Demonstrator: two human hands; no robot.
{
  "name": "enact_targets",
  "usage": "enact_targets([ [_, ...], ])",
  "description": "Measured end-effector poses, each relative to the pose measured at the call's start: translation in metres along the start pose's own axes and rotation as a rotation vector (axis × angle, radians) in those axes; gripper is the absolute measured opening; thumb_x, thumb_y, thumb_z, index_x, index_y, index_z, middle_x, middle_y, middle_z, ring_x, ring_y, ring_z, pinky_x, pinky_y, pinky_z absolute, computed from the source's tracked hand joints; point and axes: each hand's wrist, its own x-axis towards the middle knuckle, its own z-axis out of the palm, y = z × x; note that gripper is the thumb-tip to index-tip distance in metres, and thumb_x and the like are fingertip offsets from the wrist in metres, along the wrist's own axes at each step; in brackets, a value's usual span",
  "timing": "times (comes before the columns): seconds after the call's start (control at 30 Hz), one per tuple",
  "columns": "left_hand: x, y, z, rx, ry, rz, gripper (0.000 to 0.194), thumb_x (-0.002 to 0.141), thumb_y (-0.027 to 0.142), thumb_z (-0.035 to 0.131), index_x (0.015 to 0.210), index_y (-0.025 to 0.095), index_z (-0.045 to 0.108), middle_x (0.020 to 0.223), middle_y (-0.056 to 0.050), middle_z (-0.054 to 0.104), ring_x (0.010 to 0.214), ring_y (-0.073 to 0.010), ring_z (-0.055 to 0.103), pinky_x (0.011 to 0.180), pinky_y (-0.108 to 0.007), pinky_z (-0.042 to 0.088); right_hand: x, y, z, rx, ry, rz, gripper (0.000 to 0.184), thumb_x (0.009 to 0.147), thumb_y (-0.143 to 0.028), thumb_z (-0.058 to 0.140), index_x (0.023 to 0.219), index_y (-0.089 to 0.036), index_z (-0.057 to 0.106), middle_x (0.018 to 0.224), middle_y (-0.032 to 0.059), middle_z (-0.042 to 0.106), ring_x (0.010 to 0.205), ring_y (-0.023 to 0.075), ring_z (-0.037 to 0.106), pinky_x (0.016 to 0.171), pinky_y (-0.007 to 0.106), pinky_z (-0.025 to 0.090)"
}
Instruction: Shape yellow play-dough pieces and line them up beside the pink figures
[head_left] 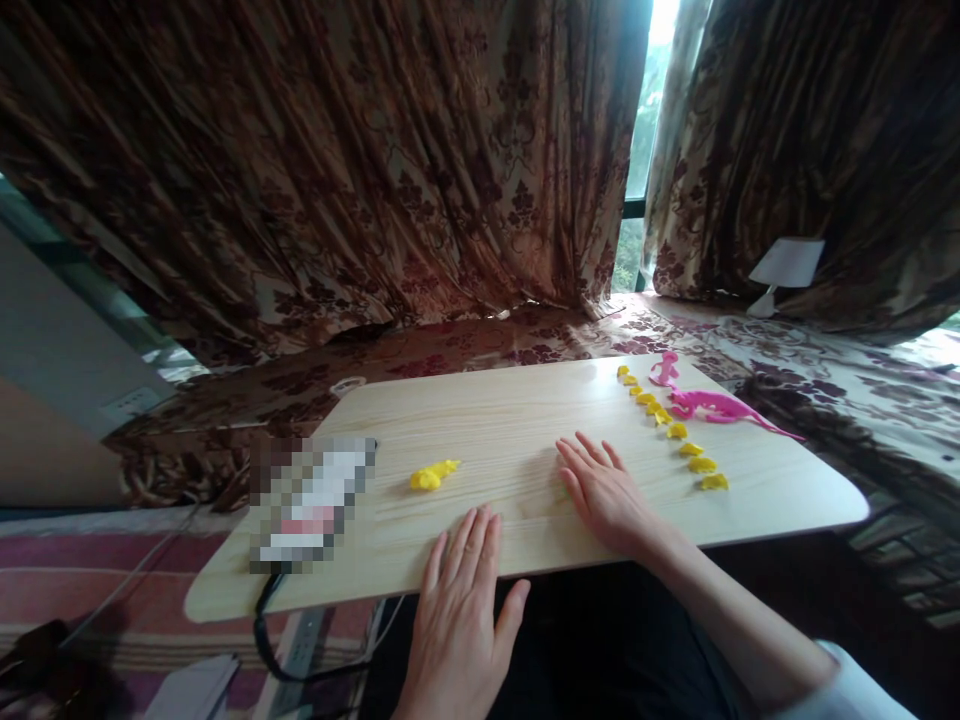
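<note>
My left hand (463, 610) rests at the near edge of the table, palm down, fingers stretched out and thumb apart, holding nothing. Flat over the tabletop lies my right hand (604, 492), its fingers extended. A trace of yellow-green shows beside its thumb, but the hand hides what it is. Beyond my left hand sits a lumpy yellow clay-like piece (431, 475). Right of my right hand, a row of several small yellow curved pieces (676, 431) runs away from me. Beside that row lies a pink lizard-like figure (716, 407), with a smaller pink figure (664, 368) behind it.
The pale wooden table (480, 430) has rounded corners. A blurred-out device (319, 505) stands at its left, with a black cable (262, 640) hanging over the edge. Patterned curtains (420, 150) hang behind, and a white lamp (787, 263) stands at the back right.
</note>
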Motion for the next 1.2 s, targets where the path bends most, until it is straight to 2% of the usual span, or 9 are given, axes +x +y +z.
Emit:
enact_targets([
  [0.1, 0.001, 0.001, -0.001, -0.030, -0.011, -0.008, 0.062, 0.090, 0.038, 0.042, 0.144, 0.016, 0.022, 0.150, -0.009, 0.029, 0.138, -0.0257, 0.025, 0.111, -0.049, 0.021, -0.042, -0.015, -0.007, 0.006, -0.035, -0.089, 0.048, 0.094, -0.023, 0.029, 0.141, -0.016, 0.033, 0.149, 0.0051, 0.029, 0.138, 0.0176, 0.020, 0.112, 0.039, 0.016],
  [0.17, 0.001, 0.001, -0.001, -0.038, -0.012, -0.006, 0.062, 0.090, 0.040, 0.042, 0.144, 0.016, 0.023, 0.150, -0.009, 0.029, 0.137, -0.0259, 0.025, 0.111, -0.049, 0.022, -0.045, -0.038, -0.006, 0.029, -0.025, -0.150, 0.045, 0.094, -0.024, 0.029, 0.138, -0.017, 0.039, 0.150, 0.0041, 0.027, 0.139, 0.0184, 0.017, 0.112, 0.038, 0.017],
  [0.3, 0.001, 0.000, 0.000, -0.024, -0.014, -0.004, 0.061, 0.091, 0.039, 0.041, 0.144, 0.017, 0.023, 0.150, -0.009, 0.028, 0.138, -0.0245, 0.025, 0.111, -0.048, 0.022, 0.010, -0.067, 0.005, 0.051, 0.023, -0.127, 0.044, 0.095, -0.035, 0.031, 0.131, -0.016, 0.048, 0.141, 0.0088, 0.044, 0.138, 0.0225, 0.022, 0.111, 0.043, 0.017],
  [0.47, 0.001, -0.002, 0.000, -0.012, -0.006, 0.001, 0.061, 0.091, 0.037, 0.041, 0.145, 0.017, 0.021, 0.150, -0.008, 0.027, 0.138, -0.0235, 0.024, 0.112, -0.047, 0.022, 0.063, -0.027, 0.009, 0.019, 0.053, 0.025, 0.048, 0.092, -0.037, 0.038, 0.128, -0.008, 0.049, 0.139, 0.0205, 0.042, 0.133, 0.0330, 0.030, 0.104, 0.056, 0.022],
  [0.6, 0.001, -0.001, 0.001, -0.036, 0.014, -0.006, 0.062, 0.090, 0.037, 0.043, 0.145, 0.017, 0.021, 0.150, -0.008, 0.028, 0.138, -0.0244, 0.024, 0.112, -0.047, 0.020, 0.012, 0.001, 0.004, -0.015, 0.025, 0.032, 0.045, 0.095, -0.029, 0.028, 0.134, -0.011, 0.043, 0.143, 0.0140, 0.039, 0.136, 0.0266, 0.027, 0.107, 0.051, 0.021],
  [0.77, 0.000, 0.001, -0.001, -0.070, 0.007, -0.008, 0.062, 0.090, 0.039, 0.043, 0.144, 0.017, 0.023, 0.149, -0.009, 0.029, 0.138, -0.0257, 0.024, 0.112, -0.049, 0.020, -0.039, -0.039, 0.001, -0.004, -0.008, -0.086, 0.046, 0.094, -0.025, 0.028, 0.138, -0.014, 0.038, 0.150, 0.0079, 0.027, 0.139, 0.0198, 0.018, 0.111, 0.040, 0.018],
  [0.93, 0.000, 0.000, -0.001, -0.053, 0.004, 0.000, 0.060, 0.090, 0.038, 0.042, 0.143, 0.017, 0.025, 0.149, -0.010, 0.031, 0.137, -0.0247, 0.026, 0.111, -0.048, 0.022, 0.023, -0.076, 0.012, 0.015, 0.059, -0.103, 0.045, 0.094, -0.037, 0.033, 0.132, -0.017, 0.047, 0.143, 0.0087, 0.040, 0.138, 0.0231, 0.019, 0.111, 0.044, 0.014],
  [1.07, 0.001, 0.000, -0.001, -0.036, 0.005, -0.001, 0.061, 0.091, 0.035, 0.042, 0.145, 0.017, 0.021, 0.150, -0.009, 0.029, 0.137, -0.0242, 0.026, 0.111, -0.047, 0.022, 0.064, -0.041, 0.013, -0.011, 0.085, 0.026, 0.049, 0.092, -0.039, 0.037, 0.131, -0.010, 0.047, 0.141, 0.0185, 0.040, 0.135, 0.0315, 0.026, 0.106, 0.055, 0.017],
  [1.2, 0.002, 0.001, -0.003, -0.059, 0.010, -0.009, 0.062, 0.090, 0.036, 0.043, 0.145, 0.018, 0.021, 0.150, -0.008, 0.029, 0.137, -0.0249, 0.025, 0.112, -0.048, 0.021, 0.025, -0.003, 0.007, -0.052, 0.065, 0.062, 0.046, 0.095, -0.030, 0.027, 0.132, -0.008, 0.045, 0.143, 0.0168, 0.038, 0.136, 0.0295, 0.024, 0.107, 0.054, 0.016],
])
